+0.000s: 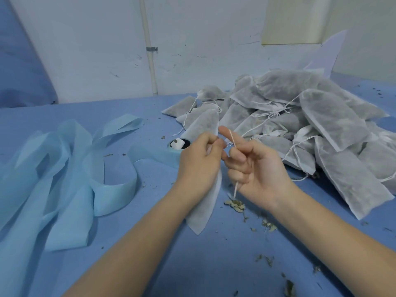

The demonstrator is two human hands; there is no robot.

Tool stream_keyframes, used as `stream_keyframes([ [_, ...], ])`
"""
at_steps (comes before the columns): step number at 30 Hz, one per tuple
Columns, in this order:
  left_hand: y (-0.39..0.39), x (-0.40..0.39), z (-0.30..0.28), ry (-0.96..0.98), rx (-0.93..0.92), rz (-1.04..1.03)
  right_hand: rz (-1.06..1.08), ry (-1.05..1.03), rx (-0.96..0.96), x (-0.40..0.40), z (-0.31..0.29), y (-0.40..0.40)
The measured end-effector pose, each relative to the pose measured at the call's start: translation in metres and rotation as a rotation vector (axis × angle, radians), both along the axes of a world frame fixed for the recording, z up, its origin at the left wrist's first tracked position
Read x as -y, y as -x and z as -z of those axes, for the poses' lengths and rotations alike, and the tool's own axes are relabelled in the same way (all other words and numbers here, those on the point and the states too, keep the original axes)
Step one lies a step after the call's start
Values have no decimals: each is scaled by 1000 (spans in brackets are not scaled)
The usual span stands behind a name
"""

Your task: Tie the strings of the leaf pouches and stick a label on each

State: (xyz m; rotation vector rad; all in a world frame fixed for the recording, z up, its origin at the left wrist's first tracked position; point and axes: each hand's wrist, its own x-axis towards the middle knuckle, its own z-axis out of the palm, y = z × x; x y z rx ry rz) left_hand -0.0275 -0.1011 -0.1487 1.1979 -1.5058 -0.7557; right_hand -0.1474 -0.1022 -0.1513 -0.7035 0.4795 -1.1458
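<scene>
Two bare forearms reach over a blue tabletop (214,264) strewn with leaf crumbs (234,204), mid-knot on one pouch.

Left hand (199,161) grips the neck of a white non-woven leaf pouch (203,211), its fingers curled round the fabric so the bag hangs steady toward the tabletop. Right hand (255,168) holds the drawstring (232,140), looped over its raised forefinger and trapped under the curled fingers, apparently to form the knot. Behind, a heap of filled pouches (310,116) waits by the wall. Pale blue backing strip (70,168) trails left from a label roll (177,144) just beyond the hands, within easy reach. No writing or brand can be read anywhere.
</scene>
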Motion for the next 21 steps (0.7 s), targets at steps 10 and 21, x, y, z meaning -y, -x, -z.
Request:
stream_keyframes([
  [10,2,-5,2,139,-8,-176,87,7,-233,0,2,-6],
  [21,1,-7,5,158,-41,-240,160,187,-423,-5,1,-3],
])
